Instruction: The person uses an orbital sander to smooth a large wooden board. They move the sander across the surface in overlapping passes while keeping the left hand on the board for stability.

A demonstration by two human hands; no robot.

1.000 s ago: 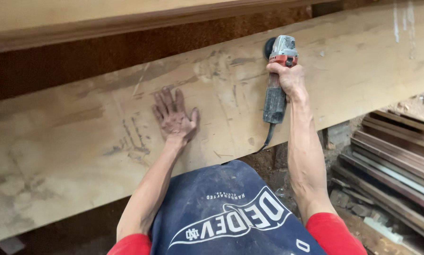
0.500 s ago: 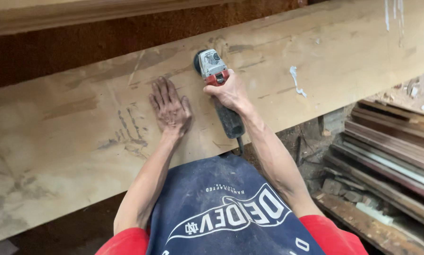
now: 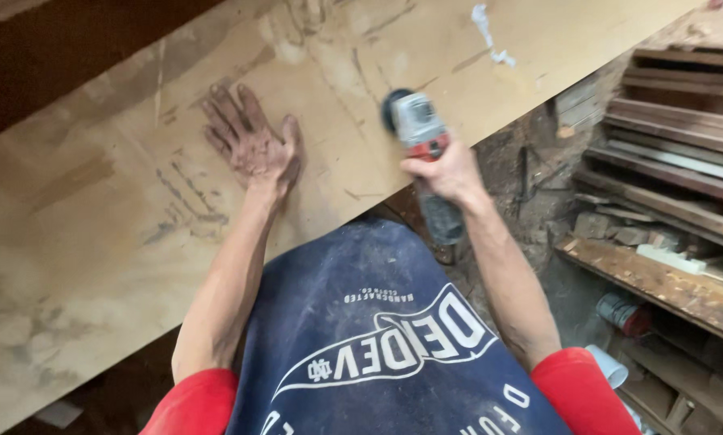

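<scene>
A broad wooden plank [image 3: 136,201], scuffed and stained, runs slantwise across the view. To the right, stacked timber offcuts [image 3: 667,97] lie on the floor. The person's dusty blue apron [image 3: 361,322] presses close to the plank's near edge. The left hand [image 3: 252,145] lies flat and spread open on the wood, holding nothing. The right hand [image 3: 446,171] is closed around the angle grinder [image 3: 418,133], which has swung back from the plank's far side to its near edge in the last second, so the pass seems to sweep crosswise.
</scene>
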